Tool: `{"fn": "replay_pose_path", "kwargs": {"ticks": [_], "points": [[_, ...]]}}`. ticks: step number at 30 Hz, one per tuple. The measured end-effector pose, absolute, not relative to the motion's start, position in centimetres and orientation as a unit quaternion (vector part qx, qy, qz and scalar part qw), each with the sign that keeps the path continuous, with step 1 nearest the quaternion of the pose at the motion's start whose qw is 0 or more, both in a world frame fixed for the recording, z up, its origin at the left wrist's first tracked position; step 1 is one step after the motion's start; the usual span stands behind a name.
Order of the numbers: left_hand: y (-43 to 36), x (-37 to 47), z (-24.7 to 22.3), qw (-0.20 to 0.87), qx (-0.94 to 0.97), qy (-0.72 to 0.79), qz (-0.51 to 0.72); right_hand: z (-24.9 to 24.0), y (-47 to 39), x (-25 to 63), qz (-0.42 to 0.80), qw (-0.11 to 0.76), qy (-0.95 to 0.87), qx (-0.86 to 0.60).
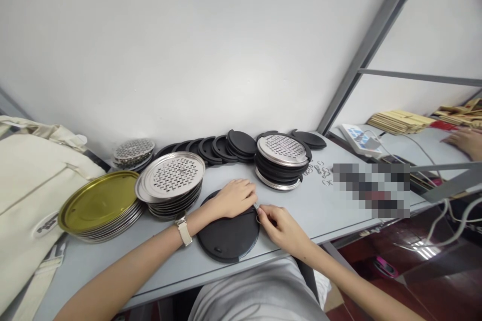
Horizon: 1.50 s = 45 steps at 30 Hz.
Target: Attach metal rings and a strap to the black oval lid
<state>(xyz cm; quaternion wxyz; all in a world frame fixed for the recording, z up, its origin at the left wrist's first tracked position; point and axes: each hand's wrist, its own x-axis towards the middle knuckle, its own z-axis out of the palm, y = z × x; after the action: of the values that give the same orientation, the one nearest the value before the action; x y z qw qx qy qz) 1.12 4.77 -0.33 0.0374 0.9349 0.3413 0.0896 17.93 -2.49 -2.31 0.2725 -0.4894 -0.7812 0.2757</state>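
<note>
A round black disc (229,235) with a notched rim lies flat on the table in front of me. My left hand (234,198), with a pale-strapped watch at its wrist, rests over the disc's far part, its fingers curled at the right edge. There a small silver metal clip (256,206) sticks out between my two hands. My right hand (278,225) pinches the clip's near end between thumb and forefinger, where a thin ring shows. Whether the left fingertips also grip the clip is hidden.
Perforated silver discs top a stack (176,175) on the left and another stack (282,150) at the back. Gold lids (101,200) are piled farther left, beside a cream bag (33,185). Loose rings and clips (323,171) lie right. A person's hand (465,141) shows far right.
</note>
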Motion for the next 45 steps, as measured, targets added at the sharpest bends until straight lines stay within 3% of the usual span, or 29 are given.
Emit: {"fn": "replay_pose_path", "kwargs": {"ticks": [17, 29, 45], "points": [[4.8, 1.2, -0.2, 0.079, 0.923, 0.364, 0.096, -0.3, -1.6, 19.4, 0.384, 0.182, -0.786, -0.449], [4.8, 1.2, -0.2, 0.078, 0.925, 0.36, 0.092, -0.8, -1.6, 18.8, 0.33, 0.237, -0.786, -0.466], [4.8, 1.3, -0.1, 0.08, 0.923, 0.364, 0.095, -0.2, -1.3, 18.9, 0.338, 0.218, -0.799, -0.448]]}}
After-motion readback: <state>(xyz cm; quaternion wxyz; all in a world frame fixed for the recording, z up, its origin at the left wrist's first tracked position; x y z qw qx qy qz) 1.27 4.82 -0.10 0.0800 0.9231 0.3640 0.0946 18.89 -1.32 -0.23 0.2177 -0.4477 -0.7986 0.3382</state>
